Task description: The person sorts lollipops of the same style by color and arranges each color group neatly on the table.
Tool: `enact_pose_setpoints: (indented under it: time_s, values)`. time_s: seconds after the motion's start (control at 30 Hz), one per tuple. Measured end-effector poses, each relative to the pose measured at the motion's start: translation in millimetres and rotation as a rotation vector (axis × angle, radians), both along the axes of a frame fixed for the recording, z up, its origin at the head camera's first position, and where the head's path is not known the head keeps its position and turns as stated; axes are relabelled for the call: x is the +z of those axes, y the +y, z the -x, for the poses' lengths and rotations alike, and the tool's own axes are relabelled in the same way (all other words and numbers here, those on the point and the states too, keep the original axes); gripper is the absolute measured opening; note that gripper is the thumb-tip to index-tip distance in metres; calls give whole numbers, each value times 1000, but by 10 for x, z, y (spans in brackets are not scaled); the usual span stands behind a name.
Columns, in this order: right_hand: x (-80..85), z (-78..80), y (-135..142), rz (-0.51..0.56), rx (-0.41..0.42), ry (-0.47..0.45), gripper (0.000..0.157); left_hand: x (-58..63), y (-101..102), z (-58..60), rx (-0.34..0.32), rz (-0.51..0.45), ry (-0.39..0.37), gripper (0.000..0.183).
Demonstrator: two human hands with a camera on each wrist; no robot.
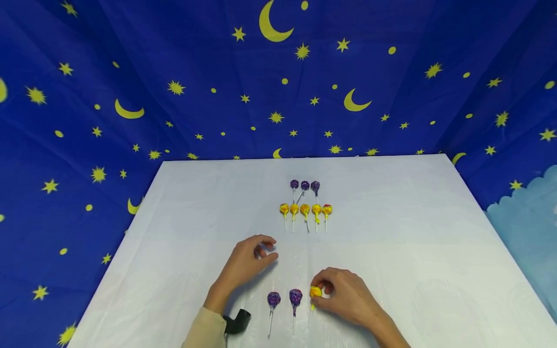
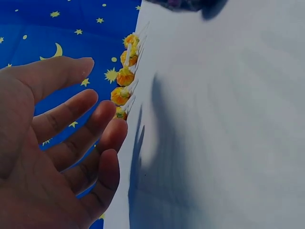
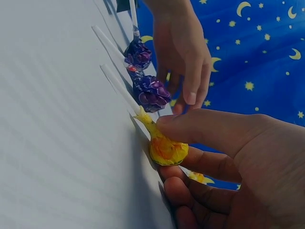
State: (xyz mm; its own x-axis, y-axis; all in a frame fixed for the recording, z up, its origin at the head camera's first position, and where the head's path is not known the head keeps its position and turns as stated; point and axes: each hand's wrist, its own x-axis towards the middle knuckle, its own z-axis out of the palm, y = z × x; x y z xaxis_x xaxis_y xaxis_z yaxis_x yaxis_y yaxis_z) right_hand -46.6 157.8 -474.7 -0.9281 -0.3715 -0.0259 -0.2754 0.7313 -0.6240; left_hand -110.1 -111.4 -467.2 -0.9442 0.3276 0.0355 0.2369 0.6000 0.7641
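Between the thumb and fingers of my right hand (image 1: 348,296) is the head of a yellow lollipop (image 3: 167,149), its white stick pointing toward the near edge in the head view. Left of it lie two purple lollipops, the nearer one (image 1: 296,297) and another (image 1: 273,299), sticks also toward me. My left hand (image 1: 245,260) hovers above the table with loosely bent fingers and nothing in them. Farther back is a row of several yellow lollipops (image 1: 305,210). Behind that row lie three purple lollipops (image 1: 305,185), the middle one's stick slanting.
A white-covered table (image 1: 391,208) bears everything. Blue cloth (image 1: 209,63) with yellow moons and stars hangs behind it and along the sides. By my left sleeve (image 1: 206,328) is a black object (image 1: 238,322), perhaps part of the wrist camera gear.
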Motion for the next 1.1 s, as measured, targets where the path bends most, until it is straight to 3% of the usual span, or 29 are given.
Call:
enact_pose_setpoints:
  time_s: [0.23, 0.43, 0.7, 1.1]
  values:
    - [-7, -6, -5, 10, 7, -12, 20, -34, -71, -91, -20, 33, 28, 33]
    - [1, -7, 4, 9, 3, -18, 20, -35, -133, -143, -62, 18, -3, 34]
    - [3, -2, 8, 8, 3, -10, 21, 9, -164, -191, -67, -5, -38, 36]
    - [-1, 5, 12, 8, 9, 0, 20, -1, -139, -317, -154, 1, -67, 40]
